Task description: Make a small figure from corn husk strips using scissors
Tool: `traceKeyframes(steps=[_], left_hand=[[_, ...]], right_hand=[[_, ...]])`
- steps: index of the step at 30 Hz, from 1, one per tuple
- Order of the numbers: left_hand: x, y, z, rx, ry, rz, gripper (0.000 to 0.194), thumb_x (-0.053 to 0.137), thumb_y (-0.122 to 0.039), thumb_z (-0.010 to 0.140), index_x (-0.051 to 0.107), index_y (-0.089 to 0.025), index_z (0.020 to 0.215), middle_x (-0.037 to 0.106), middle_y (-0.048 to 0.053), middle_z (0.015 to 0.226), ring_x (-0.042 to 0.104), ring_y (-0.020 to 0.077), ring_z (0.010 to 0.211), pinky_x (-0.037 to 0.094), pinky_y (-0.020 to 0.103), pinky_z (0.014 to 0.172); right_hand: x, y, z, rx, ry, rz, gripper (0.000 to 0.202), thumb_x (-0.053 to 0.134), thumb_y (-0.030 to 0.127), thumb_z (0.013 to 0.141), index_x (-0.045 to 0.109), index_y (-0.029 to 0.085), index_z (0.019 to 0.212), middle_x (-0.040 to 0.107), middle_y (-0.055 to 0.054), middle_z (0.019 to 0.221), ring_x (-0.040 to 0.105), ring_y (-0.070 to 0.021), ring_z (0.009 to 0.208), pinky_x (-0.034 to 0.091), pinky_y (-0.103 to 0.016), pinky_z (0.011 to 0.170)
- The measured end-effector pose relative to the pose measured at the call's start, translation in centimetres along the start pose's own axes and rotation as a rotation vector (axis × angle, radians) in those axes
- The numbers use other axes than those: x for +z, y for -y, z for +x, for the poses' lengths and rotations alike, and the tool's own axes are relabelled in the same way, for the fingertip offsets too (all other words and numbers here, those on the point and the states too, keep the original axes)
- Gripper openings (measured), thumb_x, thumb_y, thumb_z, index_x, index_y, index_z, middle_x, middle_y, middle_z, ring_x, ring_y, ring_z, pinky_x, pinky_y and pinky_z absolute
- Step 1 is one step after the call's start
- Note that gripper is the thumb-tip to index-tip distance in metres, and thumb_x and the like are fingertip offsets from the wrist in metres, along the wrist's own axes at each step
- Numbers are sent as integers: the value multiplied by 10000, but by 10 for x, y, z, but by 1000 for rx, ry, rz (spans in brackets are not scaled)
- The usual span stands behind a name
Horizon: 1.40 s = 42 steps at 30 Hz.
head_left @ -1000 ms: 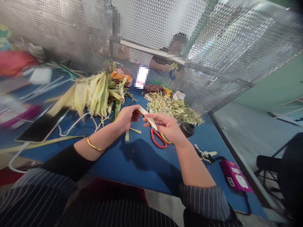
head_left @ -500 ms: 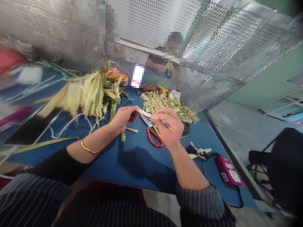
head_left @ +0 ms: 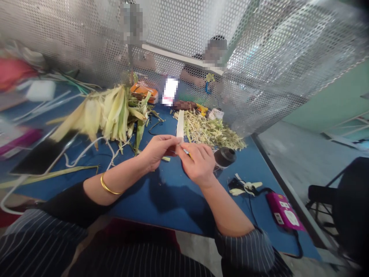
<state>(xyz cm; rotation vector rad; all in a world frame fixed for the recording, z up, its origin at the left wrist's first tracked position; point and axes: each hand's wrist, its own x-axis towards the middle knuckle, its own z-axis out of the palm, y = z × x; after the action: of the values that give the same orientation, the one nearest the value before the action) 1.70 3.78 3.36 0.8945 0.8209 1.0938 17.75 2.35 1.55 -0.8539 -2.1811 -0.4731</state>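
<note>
A pale strip of corn husk [head_left: 180, 125] stands lengthwise, pointing away from me, above the blue table. My left hand [head_left: 161, 150] is closed, pinching the strip's near end between thumb and fingers. My right hand [head_left: 198, 161] meets it there, fingers curled and closed on the same end. Behind the right hand, only a bit of metal and yellow of the scissors [head_left: 188, 154] shows; the red handle is hidden. A bunch of corn husks [head_left: 111, 115] lies to the left, and a heap of shredded husk [head_left: 213, 130] lies beyond my right hand.
A dark spool-like object [head_left: 225, 157] stands right of my right hand. Farther right are a black cord bundle [head_left: 245, 186] and a purple box [head_left: 284, 211]. A phone-like black slab [head_left: 43, 154] and white cable lie left. A perforated metal screen [head_left: 184, 34] closes the back.
The husk strip has turned from lying crosswise between my hands to pointing away from me. My hands have come together at its near end, and my right hand now covers most of the scissors.
</note>
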Motion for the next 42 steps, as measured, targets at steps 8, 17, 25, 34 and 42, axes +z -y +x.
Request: traceKeyframes(steps=[8,17,25,34,42], left_hand=[[-2,2,4,56,-79,44,169,744,-311,645,692,-157,690,614,16,638,517,74,548,460,234,589],[1,3,2,127,-149,127,162,760,-266,611,676,-148,683,645,24,659,578,94,584,482,240,605],[5,5,0,187,-177,190,168,728,-308,657,691,-151,704,645,29,641,574,96,572,486,244,603],[5,10,1,240,-166,219,204,714,-347,676,696,-148,716,661,32,639,596,110,578,504,245,599],[6,8,-3,254,-157,265,225,706,-338,681,702,-129,765,680,51,676,612,119,604,513,254,625]], right_hand=[[-6,2,10,99,-22,60,144,539,206,868,657,282,902,698,2,920,621,-145,850,382,-322,829],[-7,2,15,343,-32,171,105,560,282,860,636,231,807,633,-12,862,589,-156,857,391,-329,815],[-8,3,18,400,-19,171,92,588,276,841,613,221,771,633,0,821,592,-160,831,380,-338,805],[-9,2,17,604,-21,315,179,630,358,788,590,222,897,665,-16,845,602,-179,805,430,-337,799],[-8,-1,17,766,54,496,213,628,408,763,626,201,714,650,-2,697,581,-153,663,450,-281,663]])
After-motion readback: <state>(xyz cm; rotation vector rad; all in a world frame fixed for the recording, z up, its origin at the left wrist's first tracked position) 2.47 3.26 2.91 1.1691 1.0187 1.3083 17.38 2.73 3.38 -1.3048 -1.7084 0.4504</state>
